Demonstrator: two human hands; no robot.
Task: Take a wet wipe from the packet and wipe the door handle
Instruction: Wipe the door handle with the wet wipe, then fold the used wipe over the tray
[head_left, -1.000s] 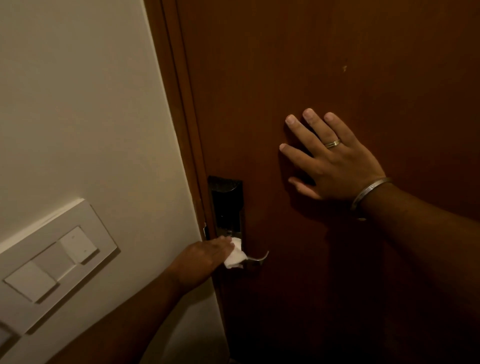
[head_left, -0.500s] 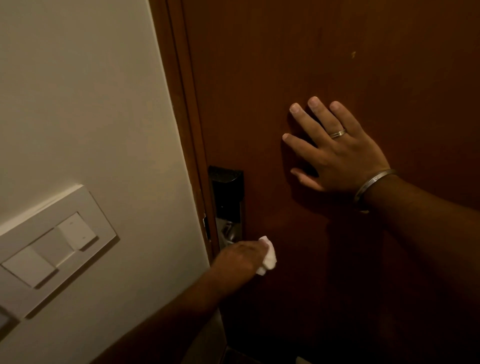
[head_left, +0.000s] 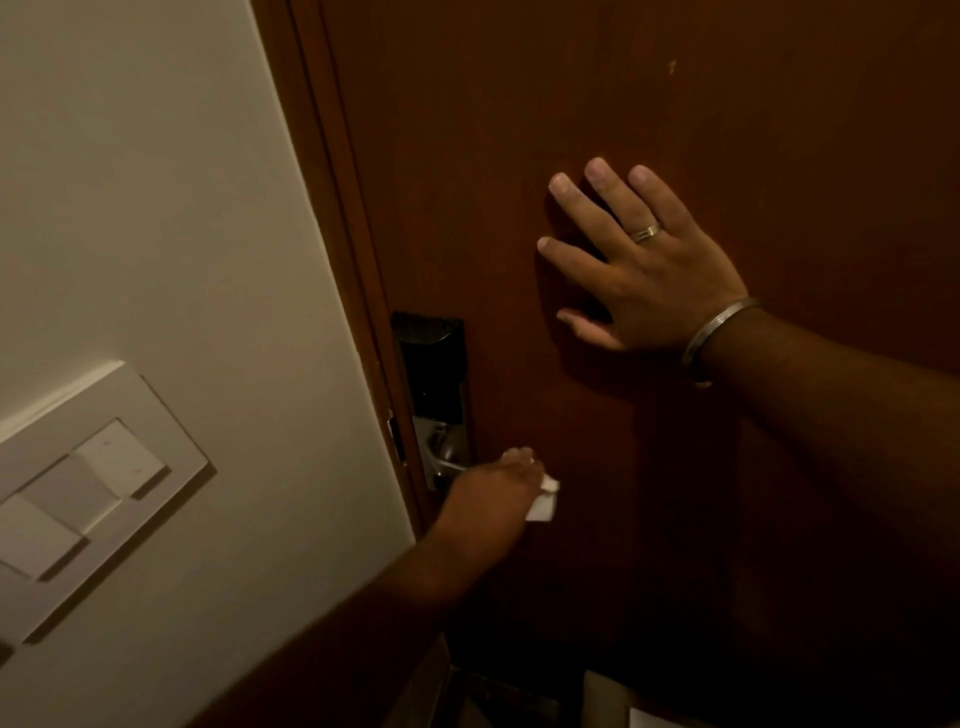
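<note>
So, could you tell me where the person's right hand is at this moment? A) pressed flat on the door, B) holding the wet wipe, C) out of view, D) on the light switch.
A: the right hand lies open, fingers spread, flat against the door, while the left hand holds the wet wipe at the door handle.

The wall (head_left: 156, 208) stands to my left and the door (head_left: 675, 104) to my right, with the door frame (head_left: 332, 182) running between them. A switch panel (head_left: 88, 488) sits low on the wall, well left of the frame. The lock plate (head_left: 434, 374) is mounted on the door just beside the frame, and the door handle (head_left: 447, 465) juts out at its lower end. My left hand (head_left: 493, 488) covers the outer part of the handle, with the wet wipe (head_left: 543, 501) sticking out on its right side. My right hand (head_left: 644, 265) lies flat on the door, above and to the right of the lock plate, well apart from my left.
</note>
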